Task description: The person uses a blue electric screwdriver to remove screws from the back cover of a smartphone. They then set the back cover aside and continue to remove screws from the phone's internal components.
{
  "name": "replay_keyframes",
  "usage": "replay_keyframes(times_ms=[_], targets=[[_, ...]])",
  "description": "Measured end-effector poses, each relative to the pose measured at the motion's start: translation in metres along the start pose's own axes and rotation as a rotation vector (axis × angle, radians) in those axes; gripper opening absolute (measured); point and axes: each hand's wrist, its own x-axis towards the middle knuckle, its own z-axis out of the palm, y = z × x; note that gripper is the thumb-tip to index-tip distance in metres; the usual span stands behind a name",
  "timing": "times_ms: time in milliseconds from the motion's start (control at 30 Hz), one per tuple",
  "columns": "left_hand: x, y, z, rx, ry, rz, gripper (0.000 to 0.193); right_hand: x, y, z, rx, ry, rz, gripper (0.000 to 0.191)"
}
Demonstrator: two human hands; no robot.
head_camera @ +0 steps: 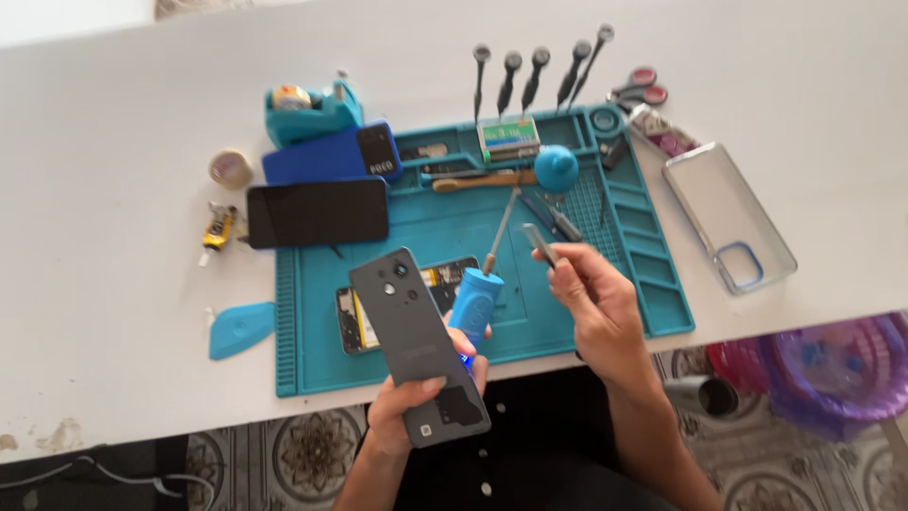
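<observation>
We hold the grey back cover (419, 345) in our left hand (416, 402), fingers closed around it together with a blue electric screwdriver (476, 303), above the near edge of the teal mat (586, 312). Our right hand (591, 298) pinches tweezers (541, 244). The cover is already off; the opened phone (352, 317) lies on the mat (battery and yellow parts showing), so the inner work looks unfinished. The cover is matte, with camera cutouts and a dark patch low down.
</observation>
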Motion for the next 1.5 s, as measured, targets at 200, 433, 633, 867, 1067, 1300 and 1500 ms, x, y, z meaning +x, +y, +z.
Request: replay_keyframes(times_ms=[200, 433, 633, 867, 1067, 1300, 1500], targets=[[-0.006, -0.005, -0.001, 0.0, -0.018, -0.02, 0.049, -0.001, -0.007, 0.01, 0.18, -0.101, 0.063, 0.022], [-0.015, -0.002, 0.001, 0.14, 0.038, -0.157, 0.052, -0.002, -0.008, 0.013, 0.127, -0.093, -0.047, 0.02], [-0.014, -0.006, -0.001, 0.162, 0.063, -0.169, 0.052, 0.002, -0.005, 0.013, 0.126, -0.087, -0.028, 0.019], [-0.013, -0.006, -0.003, 0.175, 0.042, -0.205, 0.051, 0.004, -0.003, 0.015, 0.134, -0.067, -0.017, 0.019], [-0.013, -0.002, 0.001, 0.283, -0.014, -0.193, 0.049, 0.006, -0.004, 0.021, 0.203, -0.016, -0.001, 0.016], [-0.014, -0.003, 0.007, 0.34, 0.013, -0.252, 0.046, 0.006, -0.001, 0.025, 0.52, -0.009, 0.066, 0.011], [-0.004, 0.003, 0.02, 0.518, 0.006, -0.208, 0.042, 0.005, 0.005, 0.022, 0.53, 0.051, 0.045, 0.01]])
